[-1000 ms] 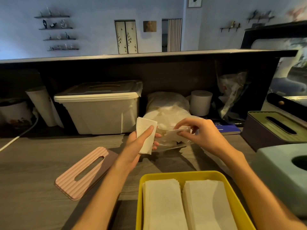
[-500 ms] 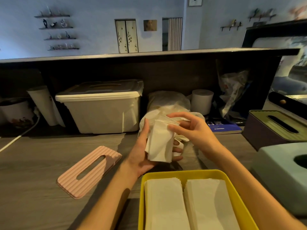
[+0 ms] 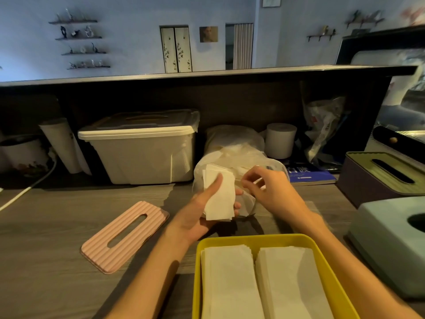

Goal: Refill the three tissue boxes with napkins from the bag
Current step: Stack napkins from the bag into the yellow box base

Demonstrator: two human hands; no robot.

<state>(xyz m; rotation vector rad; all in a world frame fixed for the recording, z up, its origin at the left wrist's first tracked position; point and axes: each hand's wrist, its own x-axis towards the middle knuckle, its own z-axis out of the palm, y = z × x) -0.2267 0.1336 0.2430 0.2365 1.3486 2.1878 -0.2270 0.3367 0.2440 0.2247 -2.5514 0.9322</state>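
- White napkins (image 3: pixel 219 195): my left hand (image 3: pixel 197 217) grips them, thumb pressed across the front.
- My right hand (image 3: pixel 268 188) pinches the bag (image 3: pixel 232 155).
- Yellow box (image 3: pixel 197 272): two stacks inside.

lidded storage bin (image 3: pixel 140 146), paper roll (image 3: pixel 280 140), blue booklet (image 3: pixel 308 174) along back.

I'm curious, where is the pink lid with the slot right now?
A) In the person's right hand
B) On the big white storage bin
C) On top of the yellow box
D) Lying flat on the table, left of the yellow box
D: the pink lid lies flat on the wooden table, to the left of the open yellow box, and neither hand touches it.
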